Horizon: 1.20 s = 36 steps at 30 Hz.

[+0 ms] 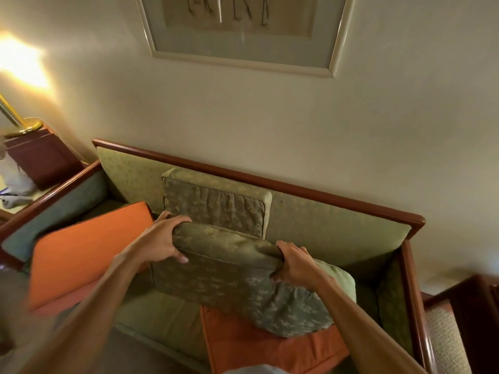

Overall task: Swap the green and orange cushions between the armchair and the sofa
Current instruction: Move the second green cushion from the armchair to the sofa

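Two bare forearms reach forward from the bottom edge. Left hand (162,240) and right hand (295,263) each clamp the top edge of a green patterned fabric cushion (229,282), fingers (178,220) curled over it and thumbs on the near face. This cushion is tilted, its lower corner resting on a flat orange cushion (270,349) lying on the seat of a green upholstered sofa with a dark red wooden frame (337,222). A second green patterned cushion (216,203) stands upright against the sofa back, just behind the held one. Another orange cushion (86,249) leans at the sofa's left end (partly blurred). A framed picture (243,36) hangs on the wall above.
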### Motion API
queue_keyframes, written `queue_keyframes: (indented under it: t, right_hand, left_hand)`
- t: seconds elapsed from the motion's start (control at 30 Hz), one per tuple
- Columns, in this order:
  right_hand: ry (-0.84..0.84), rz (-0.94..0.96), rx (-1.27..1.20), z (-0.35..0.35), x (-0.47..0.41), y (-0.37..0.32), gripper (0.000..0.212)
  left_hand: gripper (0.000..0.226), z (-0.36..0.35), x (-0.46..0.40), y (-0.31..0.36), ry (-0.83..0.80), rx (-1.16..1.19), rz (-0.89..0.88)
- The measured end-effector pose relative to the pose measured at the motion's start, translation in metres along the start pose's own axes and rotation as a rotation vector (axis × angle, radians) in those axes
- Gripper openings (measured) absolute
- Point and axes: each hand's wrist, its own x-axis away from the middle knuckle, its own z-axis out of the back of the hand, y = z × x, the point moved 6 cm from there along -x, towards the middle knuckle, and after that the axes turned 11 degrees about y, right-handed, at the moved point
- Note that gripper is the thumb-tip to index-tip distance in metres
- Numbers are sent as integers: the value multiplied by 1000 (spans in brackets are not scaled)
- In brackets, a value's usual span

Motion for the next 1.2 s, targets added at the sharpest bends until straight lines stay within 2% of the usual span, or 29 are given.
queue_keyframes:
  t: [0.1, 0.2, 0.3, 0.37, 0.43, 0.5, 0.63, 0.7, 0.83, 0.9, 1.0, 1.2]
  right_hand:
    - [27, 70, 41, 22, 4, -20, 52]
    - [48, 82, 140, 32, 7, -28, 65]
    - [-22, -41, 250, -5, 11, -5, 98]
    - [-110, -139, 286, -47, 22, 20, 114]
    - [-79, -169, 320, -59, 25, 37, 121]
    - [-35, -202, 304, -47, 17, 48, 124]
    - [-64, -221, 242, -46, 12, 51, 126]
    - [-34, -223, 223, -51, 13, 49, 126]
    - [-31, -247, 210, -46, 14, 52, 130]
    - [-16, -282, 248, -41, 19, 60, 136]
    - [-15, -295, 302, -38, 24, 68, 136]
    - [33, -252, 258, -35, 10, 65, 116]
  left_hand:
    - [99, 9, 0, -13, -5, 88, 11]
    - [104, 0, -3, -26, -99, 112, 32]
    - [116, -48, -7, -24, -202, -91, 58]
    - [133, -98, -8, -14, -295, -311, -5]
    - [140, -128, -13, -2, -249, -458, -89]
    - [131, -127, -33, 6, -144, -411, -82]
    - [139, -131, -52, 22, -299, -500, -87]
    - [140, -137, -52, 31, -305, -546, -93]
    - [136, -158, -54, 51, -240, -542, -359]
    - [139, -167, -54, 52, -224, -507, -419]
    - [138, -168, -59, 52, -179, -445, -421]
    - [122, -170, -63, 42, -116, -402, -314]
